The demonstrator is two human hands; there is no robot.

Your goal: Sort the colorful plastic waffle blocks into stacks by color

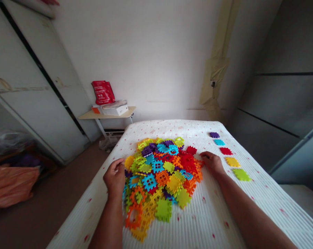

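Note:
A heaped pile of plastic interlocking tiles with toothed edges, in several colours, lies on the white bedding [198,221]. My left hand [115,177] is at the pile's left edge, fingers curled in beside a yellow tile [129,162]; what they hold, if anything, is hidden. Across the pile, my right hand [212,162] is by the red tiles [187,162], its fingers bent inward and their grip unclear. Blue window-shaped tiles [149,182] and an orange one [163,178] lie between the hands. Nearest me is a solid green tile [163,210].
Right of my right hand, single tiles form a column: purple [214,135], blue [219,142], red [226,151], yellow [232,162] and green [241,174]. A small table [87,115] with a red bag [103,92] and white box [117,110] stands beyond the bed's left side.

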